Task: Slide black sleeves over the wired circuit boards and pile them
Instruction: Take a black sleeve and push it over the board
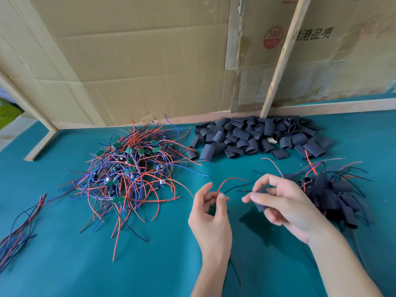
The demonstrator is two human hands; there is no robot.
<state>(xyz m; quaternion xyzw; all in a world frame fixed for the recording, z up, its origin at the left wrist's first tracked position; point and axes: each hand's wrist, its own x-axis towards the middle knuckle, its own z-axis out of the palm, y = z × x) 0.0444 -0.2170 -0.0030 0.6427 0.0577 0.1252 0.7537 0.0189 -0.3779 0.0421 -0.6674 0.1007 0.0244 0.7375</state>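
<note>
From the head camera, the teal table (64,264) runs back to a cardboard wall (139,61), with a wooden rail along its foot and a slanted wooden strip (282,58) leaning against it. Bare cloth lies open in the near middle, around and below both forearms.

The left hand (211,217) is raised just above the table, its fingers curled, pinching a small green circuit board (212,210) mostly hidden behind them; the board's red and black wires arc up and to the right. The right hand (285,202) is close beside it, thumb and fingers curled around one black sleeve (261,199), whose mouth faces the wire ends.

No boxes or trays hold the parts; they lie in loose heaps. A tangle of bare wired boards (128,179) sits left of centre, a heap of empty sleeves (257,138) at the back, the sleeved pile (330,196) just right of the right hand, and a bundle of loose wires (19,230) at the left edge.
</note>
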